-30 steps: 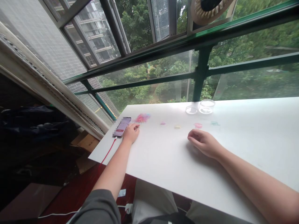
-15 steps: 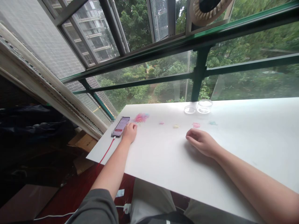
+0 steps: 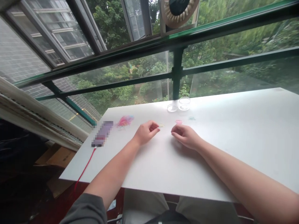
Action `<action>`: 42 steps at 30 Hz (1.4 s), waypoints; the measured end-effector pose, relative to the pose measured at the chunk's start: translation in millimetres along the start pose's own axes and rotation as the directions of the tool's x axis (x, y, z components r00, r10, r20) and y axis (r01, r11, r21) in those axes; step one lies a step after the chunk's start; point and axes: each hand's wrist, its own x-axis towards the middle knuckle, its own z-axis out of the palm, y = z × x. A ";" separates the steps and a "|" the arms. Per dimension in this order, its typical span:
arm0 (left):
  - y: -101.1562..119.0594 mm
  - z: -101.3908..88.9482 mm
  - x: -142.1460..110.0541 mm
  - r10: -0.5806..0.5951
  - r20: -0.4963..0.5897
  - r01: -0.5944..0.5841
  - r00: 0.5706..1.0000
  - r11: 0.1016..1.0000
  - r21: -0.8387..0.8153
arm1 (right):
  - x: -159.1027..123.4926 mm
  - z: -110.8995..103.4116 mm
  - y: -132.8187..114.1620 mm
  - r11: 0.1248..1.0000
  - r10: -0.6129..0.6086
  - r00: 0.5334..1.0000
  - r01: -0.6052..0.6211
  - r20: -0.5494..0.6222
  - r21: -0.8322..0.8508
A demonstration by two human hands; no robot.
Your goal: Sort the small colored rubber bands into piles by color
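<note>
My left hand [image 3: 147, 132] is held over the white table, fingers loosely curled and the thumb apart from them, with nothing visible in it. Just past its fingertips lies a small pale-yellow bundle [image 3: 161, 125] of what look like thin bands. My right hand [image 3: 186, 136] rests in a similar loose curl, a gap between thumb and fingers, nothing seen inside. A pink bundle [image 3: 178, 122] lies right behind its fingers, and a green bundle [image 3: 192, 118] is farther right. A mixed heap of pink, red and blue bits [image 3: 125, 121] lies left of my left hand.
A clear round container [image 3: 184, 104] and a clear round lid [image 3: 172, 108] stand at the table's [image 3: 149, 168] back edge. A phone [image 3: 102, 133], blurred out, lies at the left with a red cable [image 3: 86, 168] running off the edge. Green railing [image 3: 177, 74] and windows rise behind.
My left hand has left the phone's side and moved right, close to my right hand. It now covers the spot of a small pink bundle. The view has turned left-to-right; my right hand stays put.
</note>
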 end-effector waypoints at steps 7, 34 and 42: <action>2.1 31.7 6.8 0.104 0.048 -0.097 0.993 0.986 -0.137 | -0.8 -1.4 0.0 1.000 0.000 0.999 0.001 -0.055 0.014; 9.4 27.3 -8.9 0.190 0.074 -0.164 0.979 0.951 -0.263 | -8.6 1.6 -9.8 1.000 -0.009 0.994 0.008 0.107 0.015; 7.7 29.3 -9.2 0.196 0.067 -0.170 0.978 0.945 -0.281 | -7.7 1.1 -9.7 1.000 -0.015 0.995 0.015 0.094 0.001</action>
